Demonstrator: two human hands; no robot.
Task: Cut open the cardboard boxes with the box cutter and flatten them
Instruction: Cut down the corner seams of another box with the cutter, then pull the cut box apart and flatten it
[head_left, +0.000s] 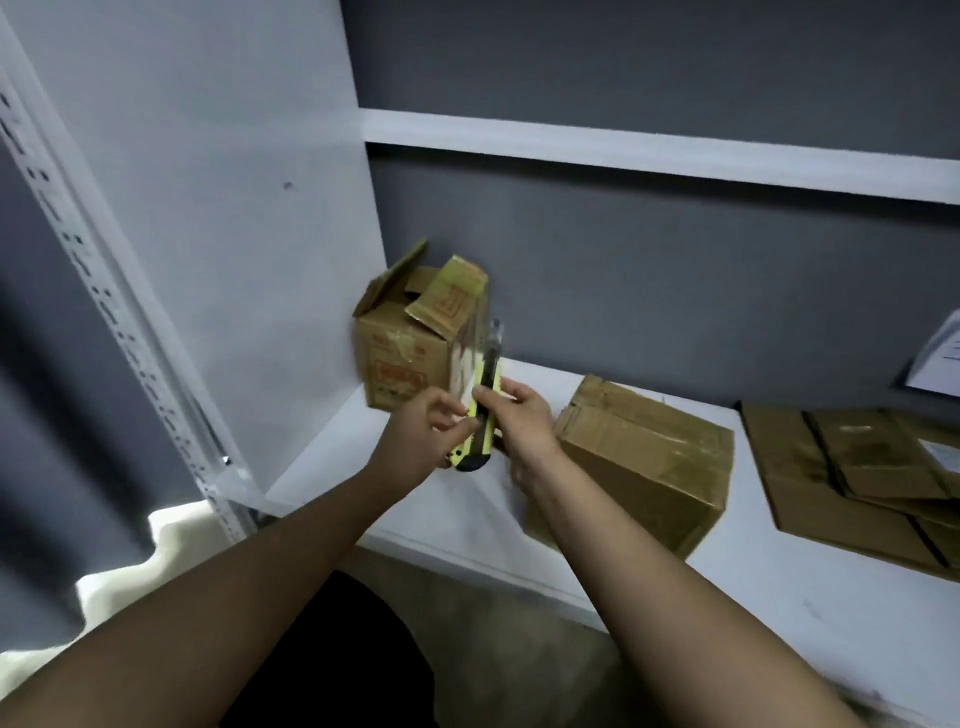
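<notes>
A white shelf runs across the view beneath a second white shelf board, backed by a grey wall and bounded on the left by a white side panel and a perforated upright.

On the shelf, at the right, lies a pile of flattened cardboard. Left of it, well apart, sits a closed box, its top seam taped. In the back left corner, against the side panel, stands a smaller open box with its top flaps raised and bent. A sheet of paper leans at the far right edge.

Both forearms reach forward over the shelf's front edge. The box cutter, yellow-green with a black slider and end cap, is held upright in the air between the two boxes, in front of the open box, touching neither. Its blade end points upward; the blade itself is blurred.

The right hand grips the cutter's body, fingers curled round it and the thumb lying on the black slider. The left hand is partly closed, its fingertips pinching the lower left edge of the cutter near the end cap.
</notes>
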